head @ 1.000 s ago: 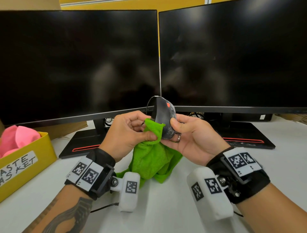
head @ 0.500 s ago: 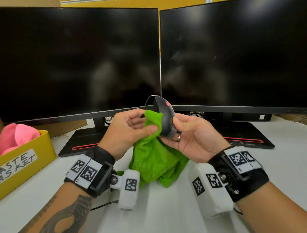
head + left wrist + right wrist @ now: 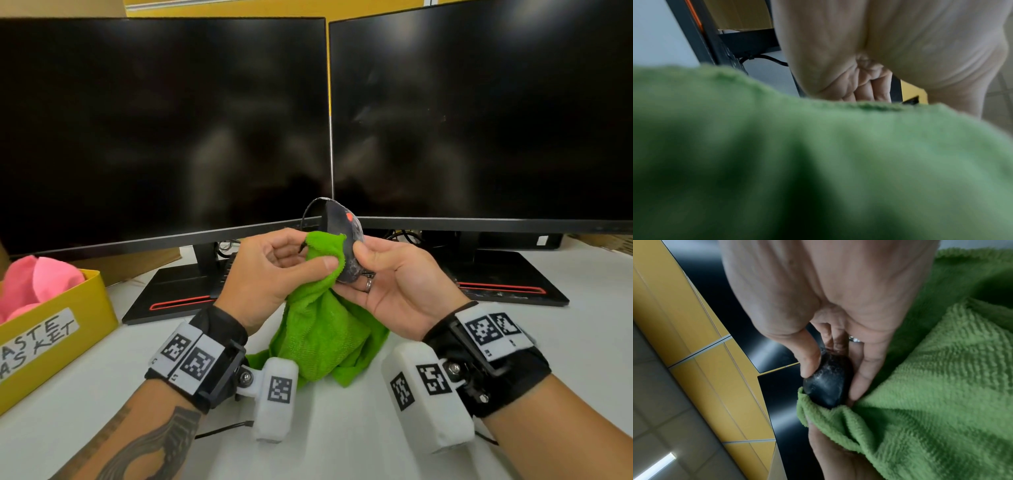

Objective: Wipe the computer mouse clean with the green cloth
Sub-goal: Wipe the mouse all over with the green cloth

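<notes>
A black computer mouse (image 3: pixel 346 236) with a red spot and whitish smears is held up on edge above the desk, in front of the gap between two monitors. My right hand (image 3: pixel 383 277) grips it, thumb on its face and fingers behind; the right wrist view shows the mouse (image 3: pixel 828 386) pinched the same way. My left hand (image 3: pixel 277 263) pinches the green cloth (image 3: pixel 325 329) and presses a fold of it against the mouse's left side with the thumb. The rest of the cloth hangs down to the desk. In the left wrist view the cloth (image 3: pixel 818 162) fills the frame, blurred.
Two dark monitors (image 3: pixel 164 130) (image 3: pixel 479 116) stand close behind on black bases with red stripes (image 3: pixel 513 287). A yellow box (image 3: pixel 51 332) labelled as a waste basket, with pink cloth (image 3: pixel 37 281) in it, sits at the left. The mouse cable (image 3: pixel 308 214) loops behind.
The left hand has slid the cloth fold up the mouse's left side, from its lower part to near its middle. The right hand keeps the mouse almost still.
</notes>
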The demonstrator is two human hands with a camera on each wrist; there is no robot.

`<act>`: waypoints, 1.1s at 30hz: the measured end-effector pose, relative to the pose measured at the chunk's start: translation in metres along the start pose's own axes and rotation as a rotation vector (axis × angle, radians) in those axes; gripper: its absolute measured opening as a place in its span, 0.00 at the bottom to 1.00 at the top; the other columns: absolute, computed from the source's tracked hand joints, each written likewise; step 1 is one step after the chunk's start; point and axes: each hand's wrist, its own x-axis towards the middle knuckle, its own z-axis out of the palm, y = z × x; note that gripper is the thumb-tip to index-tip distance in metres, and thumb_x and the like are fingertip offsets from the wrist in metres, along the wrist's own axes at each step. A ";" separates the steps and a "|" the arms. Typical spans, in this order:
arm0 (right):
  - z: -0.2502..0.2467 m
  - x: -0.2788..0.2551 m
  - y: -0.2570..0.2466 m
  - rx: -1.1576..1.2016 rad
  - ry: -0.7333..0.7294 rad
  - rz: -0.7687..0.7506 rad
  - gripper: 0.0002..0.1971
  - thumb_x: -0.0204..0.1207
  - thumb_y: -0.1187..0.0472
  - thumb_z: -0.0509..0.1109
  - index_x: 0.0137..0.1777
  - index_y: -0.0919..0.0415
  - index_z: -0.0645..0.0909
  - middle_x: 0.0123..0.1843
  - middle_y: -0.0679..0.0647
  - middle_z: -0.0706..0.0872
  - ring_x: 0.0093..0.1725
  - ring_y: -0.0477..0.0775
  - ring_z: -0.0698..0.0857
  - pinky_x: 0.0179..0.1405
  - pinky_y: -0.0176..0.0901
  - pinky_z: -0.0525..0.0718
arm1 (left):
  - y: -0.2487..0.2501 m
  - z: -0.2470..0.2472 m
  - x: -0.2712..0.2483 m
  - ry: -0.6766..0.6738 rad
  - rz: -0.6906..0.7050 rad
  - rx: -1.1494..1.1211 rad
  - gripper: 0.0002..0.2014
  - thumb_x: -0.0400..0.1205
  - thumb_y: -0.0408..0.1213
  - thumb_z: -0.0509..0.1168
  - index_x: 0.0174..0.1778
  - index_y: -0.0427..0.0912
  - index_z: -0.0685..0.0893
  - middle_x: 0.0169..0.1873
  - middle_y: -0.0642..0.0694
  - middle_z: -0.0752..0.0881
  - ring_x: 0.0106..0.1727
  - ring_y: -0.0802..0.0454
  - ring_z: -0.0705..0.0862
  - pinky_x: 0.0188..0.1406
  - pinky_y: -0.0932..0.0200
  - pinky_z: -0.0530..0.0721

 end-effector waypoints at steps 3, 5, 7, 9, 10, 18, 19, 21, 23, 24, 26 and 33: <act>0.000 0.000 0.000 0.004 -0.002 -0.002 0.24 0.75 0.67 0.68 0.72 0.71 0.83 0.62 0.67 0.92 0.53 0.64 0.94 0.53 0.54 0.94 | 0.005 0.002 -0.001 0.015 -0.029 -0.060 0.15 0.77 0.39 0.77 0.56 0.34 0.92 0.43 0.41 0.96 0.40 0.53 0.93 0.38 0.60 0.90; 0.000 0.000 -0.001 -0.005 -0.012 -0.007 0.24 0.74 0.67 0.69 0.71 0.72 0.83 0.62 0.69 0.92 0.54 0.66 0.94 0.58 0.56 0.93 | 0.007 0.002 -0.001 0.030 -0.047 -0.078 0.14 0.79 0.41 0.71 0.55 0.37 0.92 0.41 0.43 0.96 0.39 0.55 0.93 0.37 0.60 0.91; 0.001 0.000 -0.001 -0.029 -0.020 -0.016 0.23 0.74 0.67 0.69 0.69 0.71 0.84 0.62 0.69 0.92 0.55 0.67 0.94 0.61 0.57 0.92 | 0.008 0.000 0.000 0.041 -0.065 -0.076 0.13 0.79 0.42 0.70 0.54 0.39 0.92 0.40 0.44 0.95 0.38 0.54 0.93 0.37 0.58 0.92; 0.001 0.000 -0.002 -0.055 -0.012 -0.029 0.22 0.73 0.66 0.70 0.68 0.70 0.85 0.62 0.69 0.92 0.55 0.68 0.93 0.62 0.58 0.92 | 0.008 -0.002 0.001 0.043 -0.091 -0.065 0.14 0.79 0.43 0.69 0.55 0.38 0.92 0.41 0.40 0.96 0.39 0.51 0.93 0.39 0.54 0.93; 0.000 0.000 -0.002 -0.070 -0.001 -0.038 0.23 0.72 0.67 0.70 0.69 0.69 0.84 0.63 0.69 0.92 0.56 0.68 0.93 0.62 0.58 0.92 | 0.007 -0.002 0.003 0.039 -0.110 -0.062 0.15 0.80 0.43 0.69 0.56 0.37 0.92 0.44 0.35 0.95 0.43 0.46 0.93 0.43 0.49 0.94; -0.004 0.000 -0.002 -0.085 -0.018 -0.101 0.29 0.75 0.76 0.71 0.76 0.60 0.80 0.71 0.72 0.87 0.64 0.73 0.88 0.62 0.66 0.90 | -0.001 -0.008 0.008 0.118 -0.136 0.053 0.13 0.85 0.35 0.67 0.61 0.57 0.76 0.33 0.24 0.78 0.34 0.35 0.74 0.28 0.20 0.75; -0.004 0.000 -0.002 -0.099 -0.025 -0.104 0.29 0.75 0.77 0.71 0.76 0.60 0.80 0.69 0.72 0.87 0.63 0.73 0.87 0.60 0.65 0.91 | 0.001 -0.008 0.008 0.120 -0.143 0.071 0.10 0.84 0.33 0.65 0.55 0.53 0.77 0.32 0.31 0.76 0.31 0.38 0.70 0.24 0.28 0.71; -0.005 0.000 -0.002 -0.149 -0.026 -0.115 0.30 0.73 0.77 0.73 0.76 0.59 0.80 0.70 0.73 0.86 0.63 0.73 0.87 0.58 0.63 0.91 | 0.006 -0.005 0.008 0.122 -0.184 0.114 0.12 0.85 0.26 0.61 0.43 0.46 0.84 0.28 0.38 0.77 0.29 0.42 0.70 0.24 0.45 0.70; -0.004 0.001 -0.001 -0.218 -0.010 -0.120 0.31 0.73 0.78 0.73 0.75 0.58 0.80 0.73 0.75 0.84 0.61 0.71 0.88 0.64 0.66 0.89 | 0.010 -0.001 0.008 0.090 -0.270 0.054 0.14 0.83 0.31 0.60 0.39 0.44 0.91 0.34 0.39 0.88 0.36 0.39 0.81 0.35 0.49 0.83; -0.003 0.000 0.000 -0.253 0.003 -0.121 0.30 0.74 0.80 0.72 0.75 0.58 0.80 0.73 0.75 0.83 0.61 0.71 0.88 0.68 0.69 0.87 | 0.012 0.001 0.007 0.064 -0.326 -0.006 0.13 0.80 0.37 0.62 0.42 0.43 0.93 0.41 0.34 0.91 0.43 0.35 0.85 0.46 0.39 0.87; -0.002 0.000 0.001 -0.306 0.026 -0.124 0.29 0.76 0.81 0.71 0.73 0.57 0.81 0.71 0.75 0.84 0.59 0.69 0.88 0.71 0.73 0.83 | 0.014 0.002 0.004 0.031 -0.407 -0.091 0.20 0.76 0.50 0.64 0.52 0.41 0.94 0.52 0.30 0.92 0.52 0.34 0.89 0.60 0.31 0.86; 0.000 -0.001 0.003 -0.401 0.059 -0.149 0.25 0.76 0.76 0.75 0.70 0.57 0.84 0.57 0.69 0.91 0.55 0.68 0.91 0.62 0.68 0.90 | 0.011 0.003 -0.001 -0.086 -0.307 -0.082 0.21 0.82 0.47 0.70 0.62 0.34 0.92 0.58 0.35 0.94 0.66 0.37 0.90 0.76 0.35 0.81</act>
